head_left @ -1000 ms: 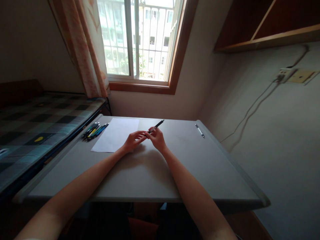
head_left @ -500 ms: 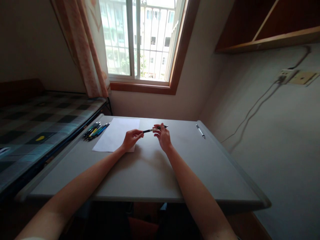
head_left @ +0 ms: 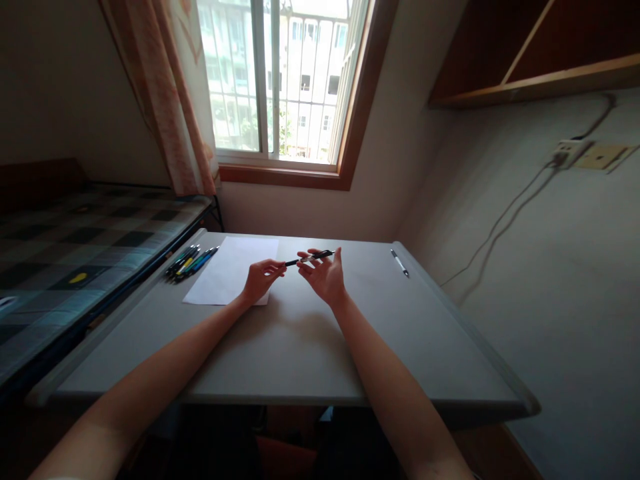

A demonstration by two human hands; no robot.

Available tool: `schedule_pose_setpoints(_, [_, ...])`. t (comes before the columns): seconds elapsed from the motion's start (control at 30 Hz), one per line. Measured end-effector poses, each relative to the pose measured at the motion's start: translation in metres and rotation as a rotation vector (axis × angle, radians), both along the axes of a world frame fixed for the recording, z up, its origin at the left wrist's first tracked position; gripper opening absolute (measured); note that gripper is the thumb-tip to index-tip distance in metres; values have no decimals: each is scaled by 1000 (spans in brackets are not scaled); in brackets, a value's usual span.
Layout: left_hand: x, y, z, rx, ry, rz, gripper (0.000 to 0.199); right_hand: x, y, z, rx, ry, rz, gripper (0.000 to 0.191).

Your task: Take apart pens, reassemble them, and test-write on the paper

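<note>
Level above the desk lies a black pen with a lighter middle section. Its left end is pinched between the thumb and fingers of my left hand, over the right edge of a white paper sheet. My right hand is opened with the palm turned up, its fingers spread along the pen and its thumb standing up by the pen's right end. Whether the fingers bear any of the pen's weight I cannot tell.
Several pens lie in a bunch left of the paper. A single pen rests near the right edge of the grey desk. A bed stands on the left, and a wall with a cord rises on the right.
My right hand has loosened from the pen: its fingers have uncurled and spread, and its thumb has swung out to the right. My left hand keeps its pinch almost in place.
</note>
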State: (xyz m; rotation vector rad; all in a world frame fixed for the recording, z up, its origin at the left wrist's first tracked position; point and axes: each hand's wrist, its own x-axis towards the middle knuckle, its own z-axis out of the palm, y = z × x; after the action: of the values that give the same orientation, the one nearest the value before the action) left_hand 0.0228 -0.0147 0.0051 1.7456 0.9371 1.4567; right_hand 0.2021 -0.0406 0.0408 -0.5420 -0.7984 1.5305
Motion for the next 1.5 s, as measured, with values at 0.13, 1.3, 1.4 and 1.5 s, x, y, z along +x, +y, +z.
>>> schedule_pose_setpoints(0.13, [1, -2, 2, -7, 29, -25, 35, 1, 1, -2, 8, 5, -21, 65])
schedule_pose_setpoints(1.3, [-2, 7, -7, -84, 52, -79, 33, 12, 4, -1, 53, 86, -200, 52])
schedule_pose_setpoints(1.4, [-2, 7, -7, -83, 54, -83, 33, 11, 2, 1, 41, 51, -193, 57])
schedule_pose_setpoints(1.5, [-2, 6, -6, -84, 59, -85, 32, 11, 0, 2, 38, 42, -179, 60])
